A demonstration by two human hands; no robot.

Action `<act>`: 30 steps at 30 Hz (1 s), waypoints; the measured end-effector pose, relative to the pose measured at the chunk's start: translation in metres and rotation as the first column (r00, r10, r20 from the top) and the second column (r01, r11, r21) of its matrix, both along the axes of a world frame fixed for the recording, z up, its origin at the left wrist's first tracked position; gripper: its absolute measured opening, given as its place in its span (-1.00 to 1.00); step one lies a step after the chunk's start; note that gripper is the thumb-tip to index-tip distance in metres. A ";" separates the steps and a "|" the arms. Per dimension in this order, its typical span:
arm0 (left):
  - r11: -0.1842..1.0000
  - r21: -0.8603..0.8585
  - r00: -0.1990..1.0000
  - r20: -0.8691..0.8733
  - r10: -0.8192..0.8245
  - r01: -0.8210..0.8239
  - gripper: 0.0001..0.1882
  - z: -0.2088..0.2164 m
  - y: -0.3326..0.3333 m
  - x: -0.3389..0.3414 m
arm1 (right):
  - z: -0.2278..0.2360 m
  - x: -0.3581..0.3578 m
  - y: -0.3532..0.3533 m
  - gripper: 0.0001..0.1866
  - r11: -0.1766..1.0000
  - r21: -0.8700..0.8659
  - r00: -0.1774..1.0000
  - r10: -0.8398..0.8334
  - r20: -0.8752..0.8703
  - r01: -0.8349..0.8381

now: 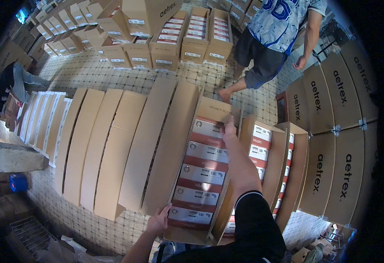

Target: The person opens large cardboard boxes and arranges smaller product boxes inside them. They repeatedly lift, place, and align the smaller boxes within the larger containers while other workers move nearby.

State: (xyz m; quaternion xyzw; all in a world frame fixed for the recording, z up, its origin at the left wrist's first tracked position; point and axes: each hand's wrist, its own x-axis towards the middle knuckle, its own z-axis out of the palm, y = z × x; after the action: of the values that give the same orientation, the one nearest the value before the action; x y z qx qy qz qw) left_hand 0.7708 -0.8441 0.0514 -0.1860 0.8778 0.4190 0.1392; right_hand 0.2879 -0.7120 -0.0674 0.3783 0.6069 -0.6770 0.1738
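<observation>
In front of me stands a long open cardboard carton packed with a row of red and white shoe boxes. My left hand grips the near left edge of this carton, its fingers over the raised side flap. My right hand reaches to the far end, its fingers bent at the end flap beside the farthest shoe box. Part of that grip is hidden by the hand itself. The near end flap is folded outward toward my legs.
More open cartons of shoe boxes stand just right, and cartons with raised flaps at left. Stacked closed cartons wall the right side. Filled cartons line the back. One person stands ahead; another bends at far left.
</observation>
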 end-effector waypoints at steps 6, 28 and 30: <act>1.000 -0.004 0.994 -0.102 0.026 -0.027 -0.51 -0.008 -0.004 0.005 | 0.112 -0.031 -0.028 -0.34 0.973 -0.232 0.964 -0.079 -0.255 0.018; 0.995 -0.026 0.994 0.052 -0.097 0.098 -0.38 0.024 0.007 0.008 | 0.184 0.562 0.126 -0.42 0.142 0.845 0.550 0.811 0.200 -0.515; 0.960 -0.117 0.967 0.046 -0.250 0.254 -0.39 0.029 0.009 0.018 | 0.185 0.579 0.133 -0.34 0.168 0.869 0.577 0.802 0.154 -0.466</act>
State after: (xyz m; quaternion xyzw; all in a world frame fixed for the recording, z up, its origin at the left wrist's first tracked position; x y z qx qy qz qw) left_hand 0.7891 -0.8355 0.0804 -0.0872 0.9159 0.3407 0.1933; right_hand 0.8672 -0.5791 0.1178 -0.0104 0.9709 -0.2014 0.1291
